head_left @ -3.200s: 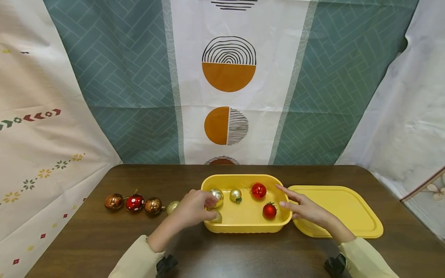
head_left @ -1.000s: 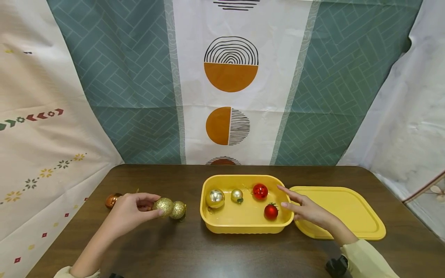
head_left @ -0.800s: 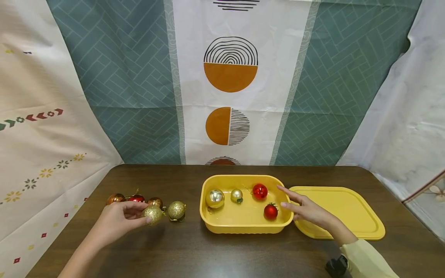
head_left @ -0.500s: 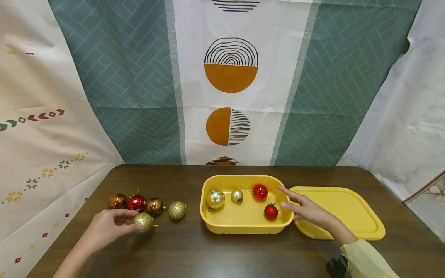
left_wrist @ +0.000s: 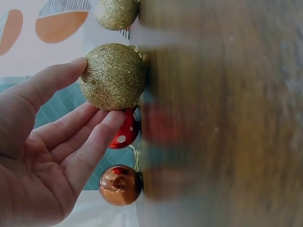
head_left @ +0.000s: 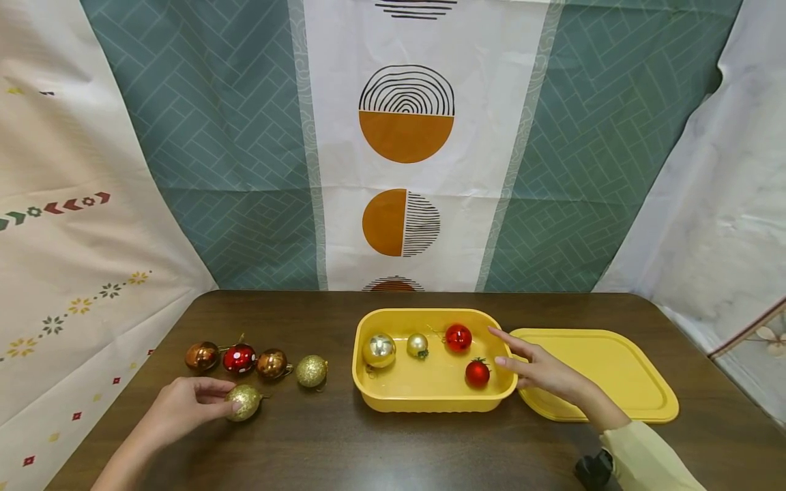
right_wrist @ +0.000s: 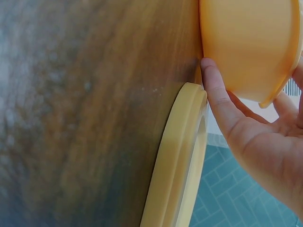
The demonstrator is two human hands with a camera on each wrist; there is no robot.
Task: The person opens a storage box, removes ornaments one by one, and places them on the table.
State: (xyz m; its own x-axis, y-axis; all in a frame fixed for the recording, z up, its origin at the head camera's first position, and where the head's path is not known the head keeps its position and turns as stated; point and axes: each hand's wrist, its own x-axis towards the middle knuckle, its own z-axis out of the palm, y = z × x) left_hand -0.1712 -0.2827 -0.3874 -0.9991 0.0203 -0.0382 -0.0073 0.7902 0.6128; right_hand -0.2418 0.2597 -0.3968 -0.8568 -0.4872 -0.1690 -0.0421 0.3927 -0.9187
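Left wrist view: the left hand has a firm pinch on a gold glitter ball, thumb on one side and fingertips on the other, spread only as far as the ball's width. From where I stand, the ball sits low, on the near side of a row of ornaments at the person's left; whether it bears on the table I cannot tell. The row runs, left to right, copper ball, red dotted ball, brown ball and matching glitter ball.

Right hand: fingers extended and apart, closed around nothing, touching the right end of a yellow box. Inside the box lie a shiny gold ball, a small gold ball, a glossy red ball and a duller red ball, each apart from the others. Beside the box, under the right forearm, a yellow lid lies flat. Behind the table hangs a green and white cloth.
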